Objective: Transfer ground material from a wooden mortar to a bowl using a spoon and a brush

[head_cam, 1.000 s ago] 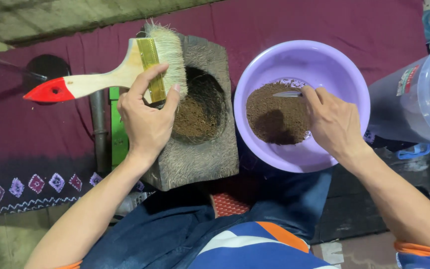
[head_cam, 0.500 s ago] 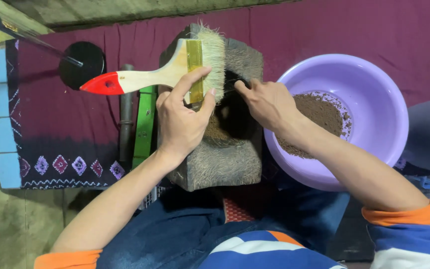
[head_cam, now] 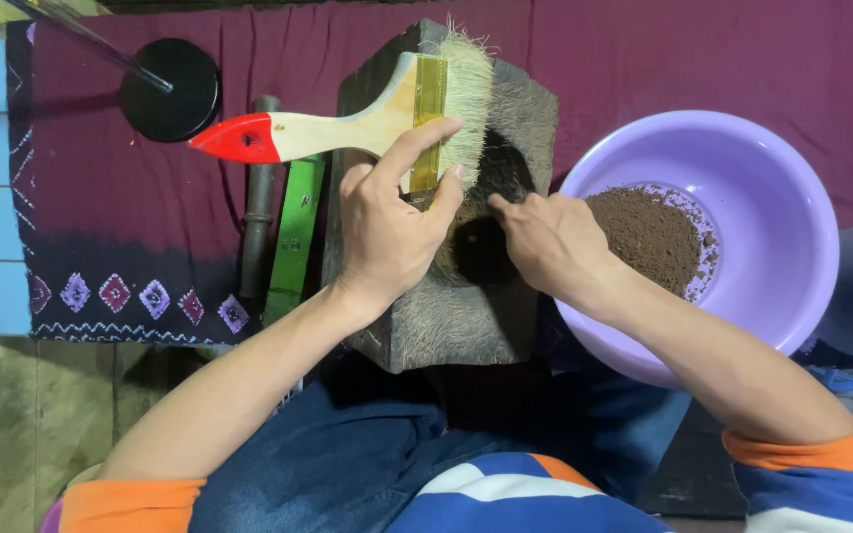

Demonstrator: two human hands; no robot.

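The left hand point(head_cam: 387, 232) holds a big paint brush point(head_cam: 367, 118). Its fingers point(head_cam: 417, 148) are curled tight around the shiny band, at 12 o'clock from the palm. The brush has a pale wood handle with a red tip that points to 9 o'clock. It lies over a grey stone block point(head_cam: 446, 316) with a dark hole. The right hand point(head_cam: 545, 242) reaches into that hole, fingers point(head_cam: 505, 207) pinched close together; I cannot tell what they hold. At 3 o'clock sits a purple bowl point(head_cam: 782, 188) with brown powder point(head_cam: 649, 232). A round black lid point(head_cam: 170, 89) lies at 10 o'clock on the dark red cloth point(head_cam: 111, 197).
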